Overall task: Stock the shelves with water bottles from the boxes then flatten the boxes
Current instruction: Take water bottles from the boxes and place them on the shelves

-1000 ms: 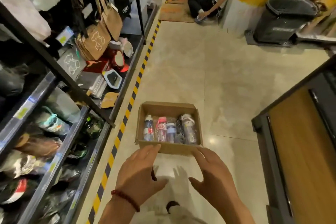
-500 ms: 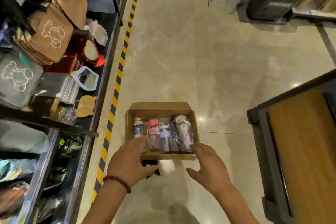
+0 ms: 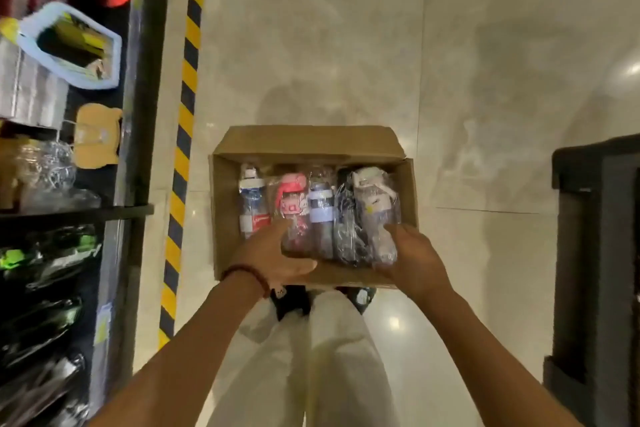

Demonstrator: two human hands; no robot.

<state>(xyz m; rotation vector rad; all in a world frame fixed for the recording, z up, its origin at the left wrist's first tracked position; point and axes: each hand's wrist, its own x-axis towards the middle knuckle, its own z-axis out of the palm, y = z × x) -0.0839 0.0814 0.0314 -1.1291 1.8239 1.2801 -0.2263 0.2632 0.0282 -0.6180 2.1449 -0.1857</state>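
Observation:
An open cardboard box [image 3: 311,140] sits on the tiled floor in front of my feet. Several plastic-wrapped water bottles lie side by side in it: a blue-and-white bottle [image 3: 251,201], a pink bottle [image 3: 292,196], a lilac bottle [image 3: 320,210], a dark bottle [image 3: 344,222] and a white-grey bottle [image 3: 375,198]. My left hand [image 3: 270,255] reaches over the box's near wall and grips the lower end of the pink bottle, thumb under it. My right hand [image 3: 414,255] grips the lower end of the white-grey bottle.
A black shelf unit [image 3: 138,107] runs along the left, with mirrors above and wrapped bottles [image 3: 45,253] on lower shelves. Yellow-black floor tape [image 3: 183,135] borders it. A dark cabinet [image 3: 595,253] stands at the right. My white trouser legs [image 3: 311,357] are below the box.
I have bent down toward the box. Both hands moved from hovering near its front wall into it and took hold of bottles.

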